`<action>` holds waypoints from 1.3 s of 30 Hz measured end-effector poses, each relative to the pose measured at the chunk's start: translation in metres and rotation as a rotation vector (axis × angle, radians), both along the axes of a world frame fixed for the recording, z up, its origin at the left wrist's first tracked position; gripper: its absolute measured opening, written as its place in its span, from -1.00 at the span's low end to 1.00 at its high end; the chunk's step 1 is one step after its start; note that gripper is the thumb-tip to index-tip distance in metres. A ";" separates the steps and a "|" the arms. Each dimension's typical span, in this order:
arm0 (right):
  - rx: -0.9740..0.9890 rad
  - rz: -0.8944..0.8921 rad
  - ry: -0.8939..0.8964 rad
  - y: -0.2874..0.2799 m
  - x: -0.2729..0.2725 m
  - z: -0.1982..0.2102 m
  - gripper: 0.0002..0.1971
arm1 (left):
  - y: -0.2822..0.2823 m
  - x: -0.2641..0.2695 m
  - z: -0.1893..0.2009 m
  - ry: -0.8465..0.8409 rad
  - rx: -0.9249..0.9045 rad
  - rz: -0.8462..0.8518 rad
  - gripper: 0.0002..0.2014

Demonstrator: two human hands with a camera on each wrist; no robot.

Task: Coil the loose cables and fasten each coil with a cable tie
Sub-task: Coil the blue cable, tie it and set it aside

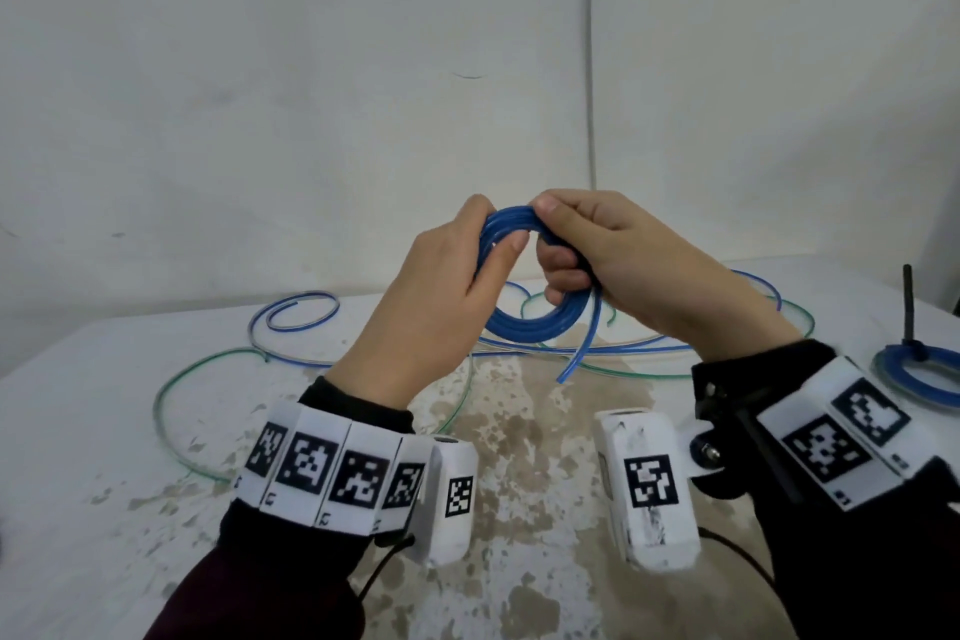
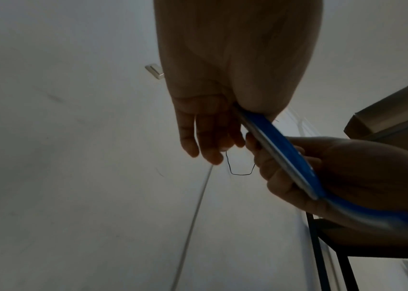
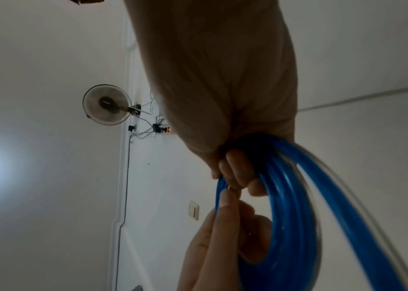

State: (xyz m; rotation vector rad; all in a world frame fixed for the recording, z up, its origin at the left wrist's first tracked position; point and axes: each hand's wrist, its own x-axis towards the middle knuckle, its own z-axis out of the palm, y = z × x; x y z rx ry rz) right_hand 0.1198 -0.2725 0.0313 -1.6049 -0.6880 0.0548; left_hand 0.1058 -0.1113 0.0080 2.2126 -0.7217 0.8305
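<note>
Blue coil [image 1: 535, 322] hangs between both grips — left hand [image 1: 441, 296] and right hand [image 1: 623, 265] each clasp its top.

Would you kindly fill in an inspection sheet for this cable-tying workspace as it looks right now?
Surface: white table, stained brown in the middle.
Job's things: blue coil held above the table, untied, its end hanging; tied coil at right with a black tie.
Clutter: nothing seen.
Hands: left hand and right hand both grip the blue coil.
Cables: loose blue cable and green cable sprawl on the table.
Surroundings: white wall; wall fan.
</note>
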 end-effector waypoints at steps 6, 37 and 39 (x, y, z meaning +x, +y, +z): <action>0.095 -0.093 0.001 0.011 0.000 -0.002 -0.71 | 0.004 0.005 0.000 -0.083 -0.213 0.118 -0.72; -0.183 -0.079 -0.067 0.005 -0.008 0.000 -0.77 | 0.004 -0.006 0.009 0.364 -0.331 -0.272 -0.90; -0.177 -0.084 -0.064 0.006 -0.008 -0.001 -0.76 | 0.005 -0.005 0.009 0.358 -0.338 -0.286 -0.91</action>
